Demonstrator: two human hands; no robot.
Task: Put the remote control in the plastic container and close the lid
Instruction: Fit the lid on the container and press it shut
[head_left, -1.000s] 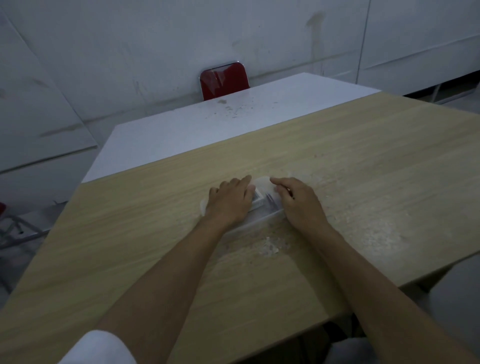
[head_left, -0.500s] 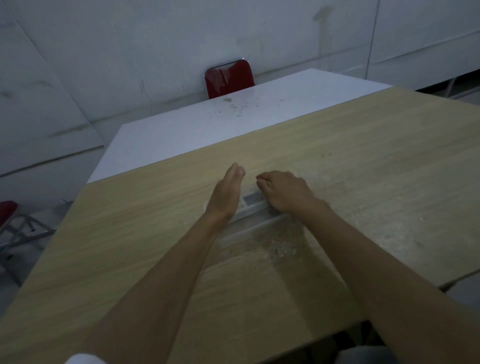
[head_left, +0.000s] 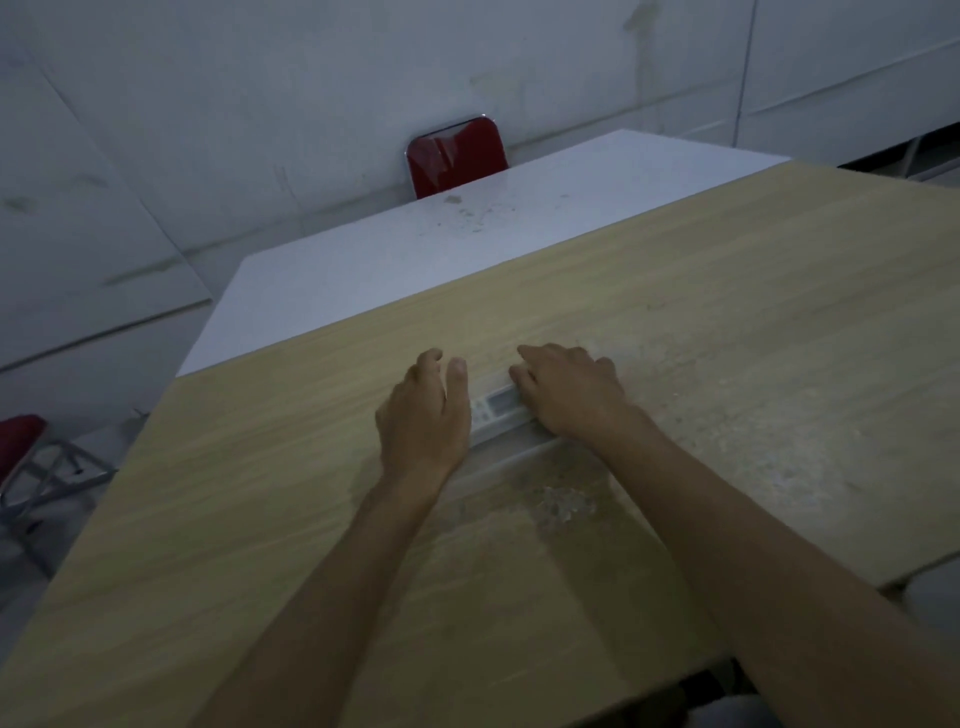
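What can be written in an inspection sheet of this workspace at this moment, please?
Surface: wooden table, with pale scuffed patches beside the hands.
Job's things: remote control seen through the clear plastic container; lid seems on, but whether it is latched cannot be told.
Clutter: nothing seen.
Grippers: left hand and right hand lie flat on the container's ends, fingers spread, gripping nothing.
Cables: nothing seen.
Surroundings: white table butts against the far edge; red chair behind it; a second red seat at far left; grey wall; dim light.
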